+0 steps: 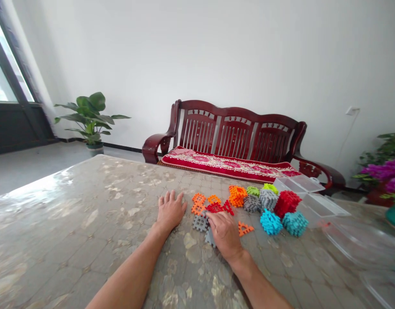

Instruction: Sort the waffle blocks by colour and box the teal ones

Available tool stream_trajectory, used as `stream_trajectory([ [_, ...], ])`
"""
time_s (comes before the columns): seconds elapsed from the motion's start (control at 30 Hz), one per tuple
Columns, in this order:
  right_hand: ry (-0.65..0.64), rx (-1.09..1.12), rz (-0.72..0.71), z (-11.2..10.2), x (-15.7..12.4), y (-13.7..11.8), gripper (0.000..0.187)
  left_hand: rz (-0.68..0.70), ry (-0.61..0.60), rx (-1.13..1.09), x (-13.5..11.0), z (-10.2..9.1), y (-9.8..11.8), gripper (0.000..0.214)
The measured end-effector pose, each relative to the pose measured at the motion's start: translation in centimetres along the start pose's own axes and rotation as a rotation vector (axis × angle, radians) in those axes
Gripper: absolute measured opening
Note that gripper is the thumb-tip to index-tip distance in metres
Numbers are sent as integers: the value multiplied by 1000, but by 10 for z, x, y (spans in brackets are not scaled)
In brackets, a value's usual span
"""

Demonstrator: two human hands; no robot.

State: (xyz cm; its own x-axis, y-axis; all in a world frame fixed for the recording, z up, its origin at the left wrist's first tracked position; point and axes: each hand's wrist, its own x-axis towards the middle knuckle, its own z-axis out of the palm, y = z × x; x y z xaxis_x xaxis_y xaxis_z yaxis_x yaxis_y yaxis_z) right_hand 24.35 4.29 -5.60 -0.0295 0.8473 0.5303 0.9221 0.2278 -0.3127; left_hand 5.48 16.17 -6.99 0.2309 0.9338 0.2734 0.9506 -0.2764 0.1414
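Note:
My left hand [171, 209] lies flat on the table, palm down and fingers a little spread, with nothing in it. My right hand [223, 231] is closed, its fingertips pinched at the upper right corner of a grey interlocking tile [200, 222]. Partly under that hand is a lighter grey tile [210, 238]. Just beyond the fingers lie orange square tiles [198, 208], a red square tile [214, 207] and a red triangular tile [228, 207]. An orange triangular tile [245, 228] rests to the right of the right hand.
Stacks of orange [238, 196], dark grey [251, 203], light grey [268, 200], red [287, 203], blue [271, 222] and teal tiles [295, 223] stand at the right. Clear plastic boxes [323, 206] sit beyond them. A wooden bench [236, 128] stands behind the patterned table [88, 223].

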Motion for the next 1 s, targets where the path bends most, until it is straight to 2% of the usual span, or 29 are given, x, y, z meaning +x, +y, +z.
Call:
stream_trajectory([
  [0.17, 213, 220, 259, 4, 7, 22, 33, -3, -3, 42, -1, -2, 1, 51],
  [0.27, 255, 318, 386, 1, 11, 40, 37, 0, -4, 45, -1, -1, 0, 51],
  [0.43, 115, 197, 448, -11, 10, 52, 40, -12, -4, 27, 0, -1, 0, 50],
  [0.6, -18, -21, 412, -21, 8, 38, 45, -14, -13, 48, 0, -3, 1, 50],
  [0.77, -95, -166, 387, -24, 12, 27, 55, -8, -13, 76, 0, -2, 1, 51],
  [1.0, -170, -260, 398, -27, 16, 20, 45, -3, 1, 71, -1, -2, 0, 50],
])
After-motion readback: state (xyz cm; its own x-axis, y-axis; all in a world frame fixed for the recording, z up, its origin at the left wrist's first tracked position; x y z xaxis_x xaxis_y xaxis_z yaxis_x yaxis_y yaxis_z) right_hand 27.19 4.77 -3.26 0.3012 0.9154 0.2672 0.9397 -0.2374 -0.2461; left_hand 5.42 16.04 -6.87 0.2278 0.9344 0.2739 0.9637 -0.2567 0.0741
